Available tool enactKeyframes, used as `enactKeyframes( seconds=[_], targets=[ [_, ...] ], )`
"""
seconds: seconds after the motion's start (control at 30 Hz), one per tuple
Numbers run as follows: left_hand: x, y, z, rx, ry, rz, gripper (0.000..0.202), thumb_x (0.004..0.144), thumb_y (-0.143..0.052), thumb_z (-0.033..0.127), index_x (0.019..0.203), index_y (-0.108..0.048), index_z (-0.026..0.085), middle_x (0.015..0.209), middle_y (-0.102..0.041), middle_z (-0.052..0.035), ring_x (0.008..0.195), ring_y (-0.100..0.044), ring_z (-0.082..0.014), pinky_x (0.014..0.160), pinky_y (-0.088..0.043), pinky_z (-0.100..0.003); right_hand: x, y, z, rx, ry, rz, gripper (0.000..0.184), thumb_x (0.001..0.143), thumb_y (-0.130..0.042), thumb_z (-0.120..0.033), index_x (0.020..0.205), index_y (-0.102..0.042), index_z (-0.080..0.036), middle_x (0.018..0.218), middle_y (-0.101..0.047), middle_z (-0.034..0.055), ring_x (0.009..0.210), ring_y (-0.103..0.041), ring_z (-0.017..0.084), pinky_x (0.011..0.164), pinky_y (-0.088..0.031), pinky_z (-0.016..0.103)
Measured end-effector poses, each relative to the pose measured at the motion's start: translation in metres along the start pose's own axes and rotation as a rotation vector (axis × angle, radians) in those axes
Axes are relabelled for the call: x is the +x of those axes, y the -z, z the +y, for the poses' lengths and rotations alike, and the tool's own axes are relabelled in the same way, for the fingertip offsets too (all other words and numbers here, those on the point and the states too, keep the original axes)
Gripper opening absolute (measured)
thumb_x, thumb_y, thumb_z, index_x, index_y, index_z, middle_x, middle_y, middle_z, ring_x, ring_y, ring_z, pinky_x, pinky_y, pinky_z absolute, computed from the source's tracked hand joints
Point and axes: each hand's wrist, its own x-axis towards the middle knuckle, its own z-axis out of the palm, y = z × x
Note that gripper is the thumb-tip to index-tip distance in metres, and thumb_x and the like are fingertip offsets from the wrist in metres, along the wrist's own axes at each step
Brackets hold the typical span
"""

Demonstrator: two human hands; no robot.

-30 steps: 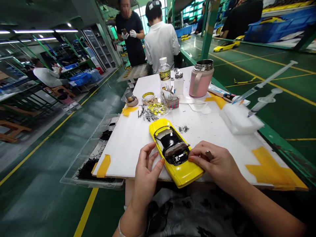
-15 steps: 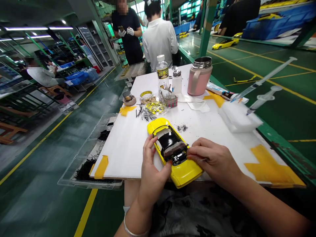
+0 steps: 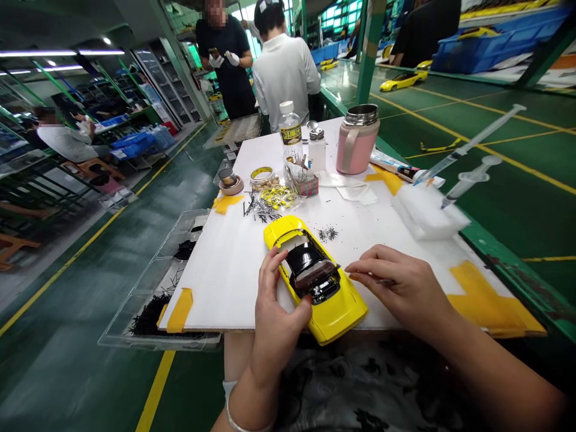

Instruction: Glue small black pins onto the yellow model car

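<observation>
Two hands are now apart: the right hand [image 3: 398, 285] has lifted off the yellow model car [image 3: 339, 318], its thumb and fingertips pinched on a thin sliver [image 3: 382, 281] too small to identify. The left hand [image 3: 279, 318] stays curled round the car's side, at the near edge of the white board [image 3: 216, 282], hiding that flank

Green factory flr [image 3: 67, 372] w/ yellow lines [image 3: 155, 390], glass-door shelving [image 3: 164, 78], fluorescent ceiling lights [image 3: 40, 53], blue bins [image 3: 490, 42]
</observation>
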Motion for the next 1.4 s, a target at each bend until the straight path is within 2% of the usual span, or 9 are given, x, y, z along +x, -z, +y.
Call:
enactKeyframes(
  seconds=[0.27,0.5,0.67,0.83,0.97,1.1,1.2,1.3,1.4],
  targets=[
    [0.0,0.0,0.0,0.003,0.0,-0.015,0.07,0.077,-0.077,0.019,0.142,-0.054,0.03,0.164,-0.038,-0.0071,0.153,-0.034,-0.0354,0.124,-0.036,-0.05,-0.009,-0.005,0.005,-0.089,0.15,-0.143,0.024,0.106,-0.055,-0.025,0.114,-0.077,-0.025,0.102,-0.07,0.005,0.078,-0.066,0.015,0.068,-0.048,0.025],
    [0.0,0.0,-0.003,0.021,-0.037,-0.02,0.07,0.076,-0.079,0.018,0.141,-0.056,0.031,0.164,-0.038,-0.0067,0.153,-0.035,-0.0364,0.125,-0.035,-0.051,0.0,0.004,0.014,-0.103,0.228,-0.247,0.028,0.105,-0.051,-0.02,0.114,-0.076,-0.026,0.111,-0.07,0.0058,0.083,-0.068,0.015,0.071,-0.049,0.025],
    [0.0,0.003,-0.006,0.044,-0.069,-0.039,0.065,0.083,-0.075,0.018,0.142,-0.053,0.034,0.165,-0.037,-0.0046,0.155,-0.032,-0.032,0.129,-0.028,-0.05,0.005,0.008,0.019,0.153,0.1,-0.168,0.025,0.104,-0.052,-0.02,0.111,-0.075,-0.023,0.11,-0.071,0.0064,0.094,-0.069,0.018,0.081,-0.053,0.027],
    [-0.002,0.005,-0.008,-0.055,-0.09,-0.058,0.066,0.083,-0.08,0.035,0.143,-0.053,0.034,0.165,-0.038,-0.005,0.156,-0.029,-0.0334,0.13,-0.025,-0.05,0.005,0.022,0.03,0.093,-0.2,0.049,0.042,0.108,-0.044,-0.049,0.104,-0.076,-0.021,0.099,-0.073,0.0079,0.083,-0.068,0.022,0.069,-0.053,0.031],
    [-0.001,0.0,-0.006,-0.104,-0.056,-0.025,0.063,0.091,-0.069,0.055,0.147,-0.049,0.033,0.166,-0.037,-0.0056,0.157,-0.028,-0.0334,0.13,-0.023,-0.051,-0.002,0.038,0.042,-0.067,-0.278,-0.024,0.06,0.106,-0.035,-0.065,0.1,-0.077,-0.021,0.101,-0.074,0.01,0.089,-0.069,0.028,0.077,-0.053,0.039],
    [-0.001,-0.004,-0.006,-0.028,-0.023,0.008,0.056,0.093,-0.068,0.047,0.144,-0.052,0.032,0.166,-0.037,-0.0054,0.157,-0.028,-0.0322,0.131,-0.02,-0.05,-0.008,0.055,0.044,-0.033,-0.388,-0.115,0.066,0.102,-0.036,-0.072,0.098,-0.077,-0.021,0.09,-0.073,0.0105,0.068,-0.068,0.025,0.064,-0.055,0.039],
    [-0.002,-0.002,-0.008,-0.004,-0.037,-0.016,0.065,0.089,-0.074,0.04,0.149,-0.049,0.033,0.166,-0.037,-0.0047,0.157,-0.028,-0.0331,0.131,-0.02,-0.051,-0.002,0.06,0.036,0.156,-0.492,-0.061,0.069,0.098,-0.042,-0.079,0.099,-0.077,-0.02,0.086,-0.072,0.0112,0.059,-0.065,0.023,0.051,-0.054,0.036],
    [-0.003,0.001,-0.009,0.047,-0.043,-0.044,0.076,0.085,-0.078,0.031,0.153,-0.045,0.037,0.169,-0.032,-0.0025,0.157,-0.027,-0.0336,0.131,-0.021,-0.053,0.015,0.056,0.026,0.317,-0.493,0.051,0.055,0.092,-0.062,-0.072,0.096,-0.077,-0.019,0.098,-0.074,0.0124,0.077,-0.072,0.027,0.052,-0.056,0.032],
    [-0.004,0.003,-0.006,0.123,-0.058,-0.061,0.079,0.083,-0.079,0.026,0.153,-0.045,0.04,0.171,-0.027,0.0,0.159,-0.023,-0.0336,0.131,-0.019,-0.055,0.037,0.048,0.02,0.264,-0.481,-0.015,0.035,0.084,-0.077,-0.054,0.09,-0.078,-0.019,0.084,-0.075,0.0069,0.059,-0.067,0.019,0.054,-0.053,0.03]
  ],
)
